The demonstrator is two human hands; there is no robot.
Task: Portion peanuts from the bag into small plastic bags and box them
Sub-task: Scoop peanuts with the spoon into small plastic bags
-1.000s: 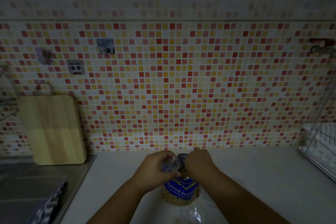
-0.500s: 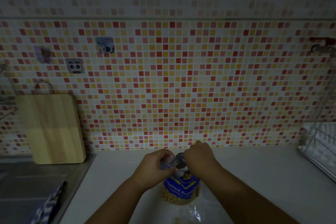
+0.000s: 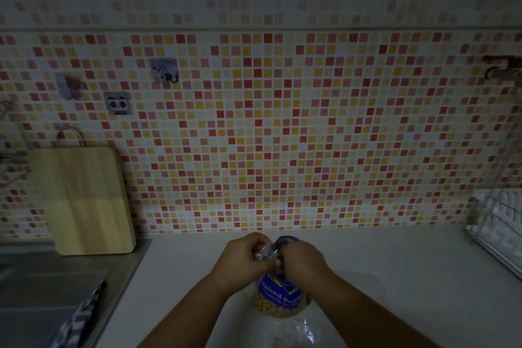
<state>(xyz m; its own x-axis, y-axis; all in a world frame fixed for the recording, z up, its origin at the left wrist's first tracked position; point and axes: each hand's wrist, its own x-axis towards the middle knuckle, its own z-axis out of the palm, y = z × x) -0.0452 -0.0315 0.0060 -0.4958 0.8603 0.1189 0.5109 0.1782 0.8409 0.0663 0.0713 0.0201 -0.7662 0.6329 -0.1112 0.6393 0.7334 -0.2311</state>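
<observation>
The peanut bag (image 3: 279,295) is stood on the counter (image 3: 395,277); its neck is pinched by the left hand (image 3: 243,261) and right hand (image 3: 303,261), pressed together, probably to work it open.

Home kitchen, dim light. Mosaic tile backsplash (image 3: 282,127) in red/orange/yellow w/ cartoon stickers (image 3: 118,104), wooden cutting board (image 3: 82,200) leaning vs wall, steel sink (image 3: 56,291) at left, wire dish rack (image 3: 500,223) at right, pale surface (image 3: 395,263) between.
</observation>
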